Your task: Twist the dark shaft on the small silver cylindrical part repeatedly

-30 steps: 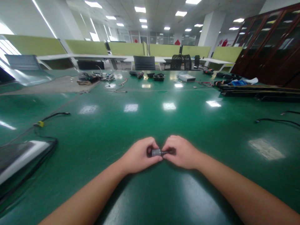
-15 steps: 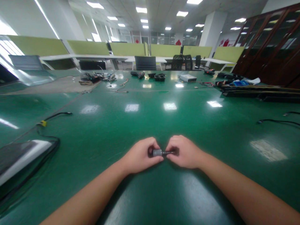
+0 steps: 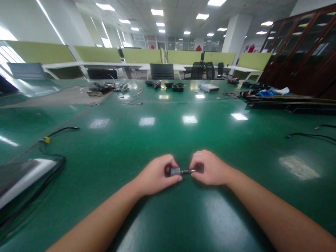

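My left hand (image 3: 160, 175) is closed around a short grey cylinder (image 3: 175, 171), its thumb along the near side and its curled fingers on the far side. A thin dark metal shaft (image 3: 186, 172) sticks out from the cylinder's right end, so the piece looks like a small driver, though its exact kind is unclear. My right hand (image 3: 210, 168) pinches the far end of the shaft between thumb and fingers. The piece lies level between both hands, just over the green tabletop (image 3: 168, 140). My palms and fingers hide both of its ends.
At the left lie a black cable with a yellow tag (image 3: 46, 140) and a grey-black flat device (image 3: 28, 175). Black cables (image 3: 309, 135) rest at the right. Across the far side are a power drill (image 3: 154, 84), a white box (image 3: 209, 87) and a pile of dark strips (image 3: 288, 103).
My right hand has shifted slightly right, away from my left hand, and more of the thin shaft shows between them. My left hand keeps its hold on the grey cylinder.
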Motion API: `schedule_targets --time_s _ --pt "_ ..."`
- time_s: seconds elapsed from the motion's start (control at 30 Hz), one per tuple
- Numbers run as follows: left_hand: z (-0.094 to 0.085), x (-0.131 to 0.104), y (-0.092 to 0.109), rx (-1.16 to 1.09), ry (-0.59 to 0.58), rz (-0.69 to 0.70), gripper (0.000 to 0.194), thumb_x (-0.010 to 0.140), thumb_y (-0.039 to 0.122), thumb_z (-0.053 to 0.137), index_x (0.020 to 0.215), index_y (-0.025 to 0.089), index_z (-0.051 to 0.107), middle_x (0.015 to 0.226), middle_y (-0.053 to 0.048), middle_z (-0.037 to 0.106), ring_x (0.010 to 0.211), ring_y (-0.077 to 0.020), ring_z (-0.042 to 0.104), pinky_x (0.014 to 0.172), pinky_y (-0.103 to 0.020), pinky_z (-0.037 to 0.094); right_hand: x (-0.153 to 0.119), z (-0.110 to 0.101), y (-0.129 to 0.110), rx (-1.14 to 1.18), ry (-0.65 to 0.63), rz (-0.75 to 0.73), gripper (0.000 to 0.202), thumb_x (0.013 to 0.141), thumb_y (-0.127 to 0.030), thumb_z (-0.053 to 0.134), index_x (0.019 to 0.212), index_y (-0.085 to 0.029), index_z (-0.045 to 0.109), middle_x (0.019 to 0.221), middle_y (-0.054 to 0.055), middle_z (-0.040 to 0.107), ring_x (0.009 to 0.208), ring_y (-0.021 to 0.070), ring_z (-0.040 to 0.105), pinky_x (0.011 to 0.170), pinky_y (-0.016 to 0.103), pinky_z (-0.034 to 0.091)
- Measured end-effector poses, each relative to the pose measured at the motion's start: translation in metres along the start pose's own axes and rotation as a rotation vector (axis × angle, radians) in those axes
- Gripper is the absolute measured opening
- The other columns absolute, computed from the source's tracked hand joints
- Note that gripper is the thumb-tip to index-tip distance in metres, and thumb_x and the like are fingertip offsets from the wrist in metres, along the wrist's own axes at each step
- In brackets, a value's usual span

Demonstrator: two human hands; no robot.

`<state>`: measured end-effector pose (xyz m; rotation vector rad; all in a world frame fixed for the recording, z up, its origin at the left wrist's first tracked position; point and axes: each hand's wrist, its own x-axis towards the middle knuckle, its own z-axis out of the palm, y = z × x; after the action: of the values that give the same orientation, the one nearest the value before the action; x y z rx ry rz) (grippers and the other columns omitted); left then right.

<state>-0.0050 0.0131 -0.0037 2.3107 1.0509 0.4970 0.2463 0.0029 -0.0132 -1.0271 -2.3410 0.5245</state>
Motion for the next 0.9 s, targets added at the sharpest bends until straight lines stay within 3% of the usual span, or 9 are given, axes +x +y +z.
schedule_targets --time_s 0.37,0.9 --pt "-0.001 0.0 0.002 -0.025 -0.001 -0.001 0.025 0.082 0.039 0.076 0.088 0.019 0.062 0.081 0.0 0.062 0.071 -0.0161 0.055 0.063 -0.026 0.039 -0.007 -0.022 0.024 0.094 -0.067 0.155 0.011 0.069 -0.01 0.07 0.077 -0.016 0.071 0.074 0.0 0.067 0.065 0.0134 0.061 0.062 0.024 0.047" --pt "0.001 0.0 0.0 -0.01 -0.001 0.008 0.025 0.083 0.038 0.075 0.088 0.019 0.06 0.081 0.0 0.061 0.072 -0.0159 0.055 0.063 -0.026 0.039 -0.003 -0.012 0.013 0.164 -0.096 0.111 0.006 0.073 -0.015 0.075 0.08 -0.016 0.074 0.076 0.001 0.07 0.069 0.0142 0.064 0.067 0.026 0.048"
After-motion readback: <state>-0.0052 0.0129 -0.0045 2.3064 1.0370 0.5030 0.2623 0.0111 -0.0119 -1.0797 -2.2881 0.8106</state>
